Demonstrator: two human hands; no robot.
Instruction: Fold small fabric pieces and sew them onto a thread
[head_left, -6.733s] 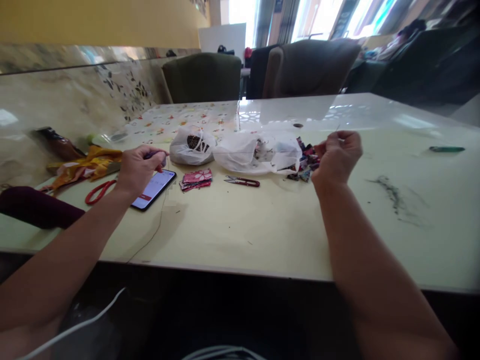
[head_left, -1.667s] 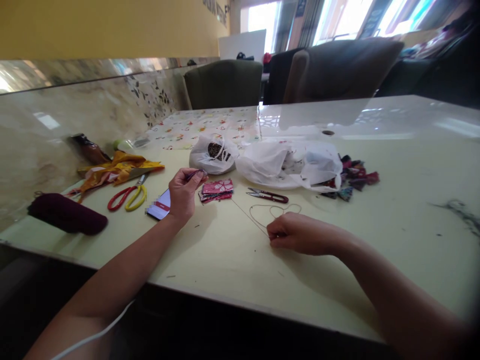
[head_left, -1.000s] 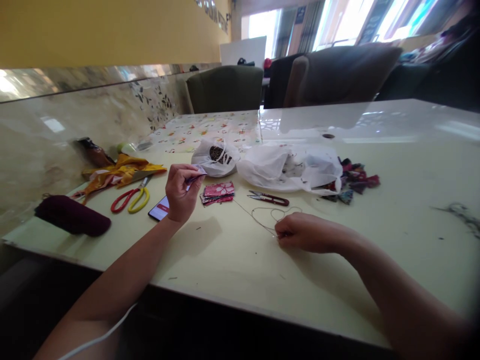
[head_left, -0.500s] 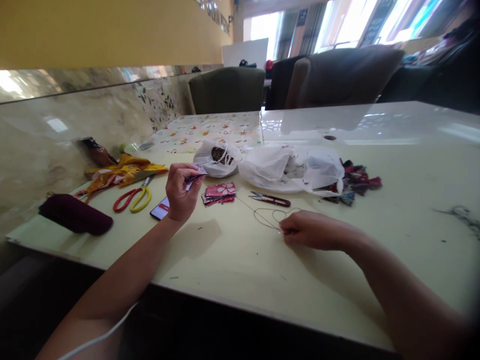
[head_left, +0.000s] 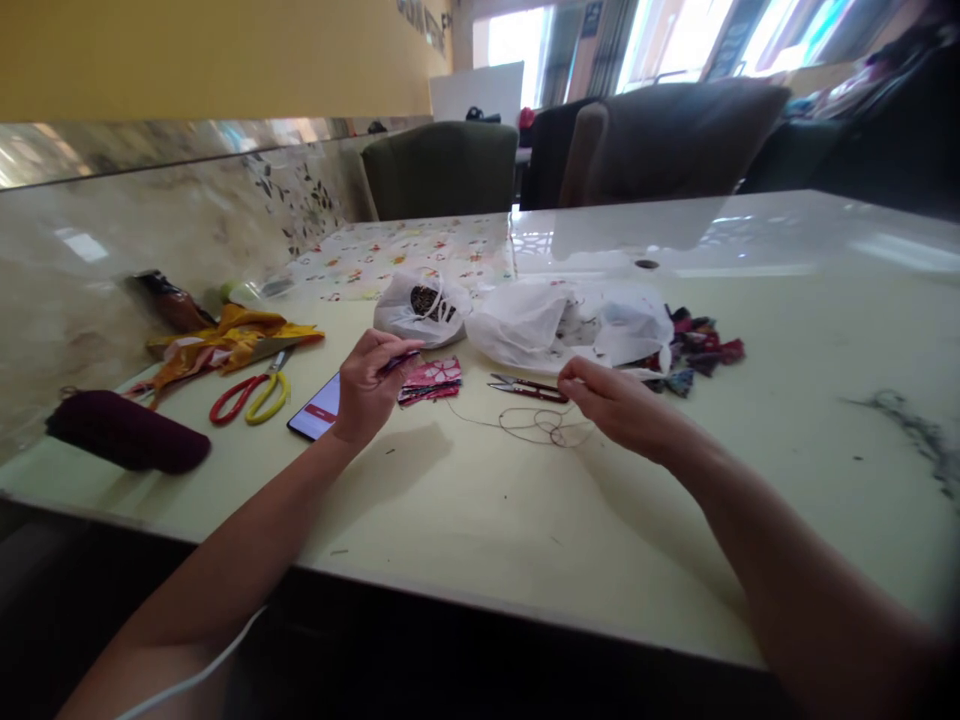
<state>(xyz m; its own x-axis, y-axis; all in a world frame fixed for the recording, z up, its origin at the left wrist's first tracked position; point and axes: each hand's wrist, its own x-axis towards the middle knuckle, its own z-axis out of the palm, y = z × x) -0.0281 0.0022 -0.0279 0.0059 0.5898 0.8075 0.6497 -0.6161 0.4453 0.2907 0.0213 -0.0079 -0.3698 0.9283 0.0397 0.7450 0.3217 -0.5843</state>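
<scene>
Purple fabric piece [head_left: 406, 358], small and narrow, sits pinched between the thumb and fingertips of the left hand [head_left: 369, 388], which is raised just above the bench [head_left: 465, 500], about midway between its left and right edges. A fine thread [head_left: 544, 425] lies on the bench just to the right of that hand, coiled in loose loops. The right hand [head_left: 611, 402] hovers over those loops with its fingertips drawn tightly together; whether the thread or a needle is held between them is too fine to tell.

Just beyond the right fingertips lie red-handled snips [head_left: 527, 388], and beside the left hand is a small stack of pink flowered patches [head_left: 433, 377]. A phone [head_left: 314, 409] with a lit screen lies partly under the left hand.

Further towards the far edge sit two white plastic bags, touching: the smaller bag [head_left: 420, 305] open on something dark, the larger bag [head_left: 559, 330] crumpled to its right. A heap of coloured scraps [head_left: 699, 352] lies against the larger bag's right side.

Towards the left edge are red and yellow scissors [head_left: 246, 400], a bunched yellow cloth [head_left: 225, 340] beyond them, and a dark maroon pouch [head_left: 124, 444] near the near-left corner. A dark smear or fluff [head_left: 907, 435] marks the bench near its right edge.
</scene>
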